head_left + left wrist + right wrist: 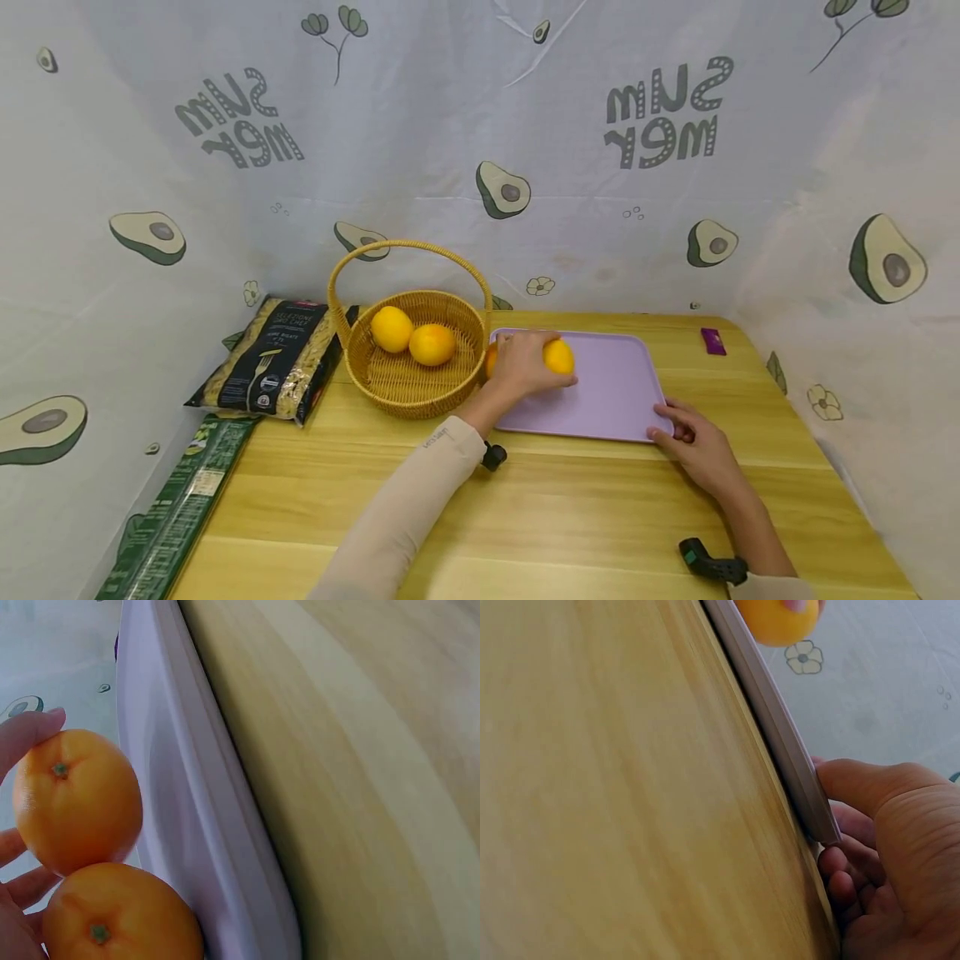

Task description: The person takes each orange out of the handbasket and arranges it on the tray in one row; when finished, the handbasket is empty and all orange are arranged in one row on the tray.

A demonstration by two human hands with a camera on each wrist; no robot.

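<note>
The left hand [527, 363] has its thumb and fingers around an orange [559, 357], right over the left part of the lilac tray [611, 383]! A second orange [491, 361] presses against the first, on the basket side; whether the fingers grip that one too, I can't tell. Across to the right hand [697, 446]: it's pinching the tray's near right corner, thumb on the upper edge, fingers curled beneath. Just left of the tray stands the wicker basket [420, 408], handle arching up, two more oranges [412, 336] side by side inside. Beside it, a pasta bag [273, 358] lies on the tabletop [570, 508], a long green packet [180, 500] nearer the person. And far right, well apart, a small purple wrapper [713, 342]!
</note>
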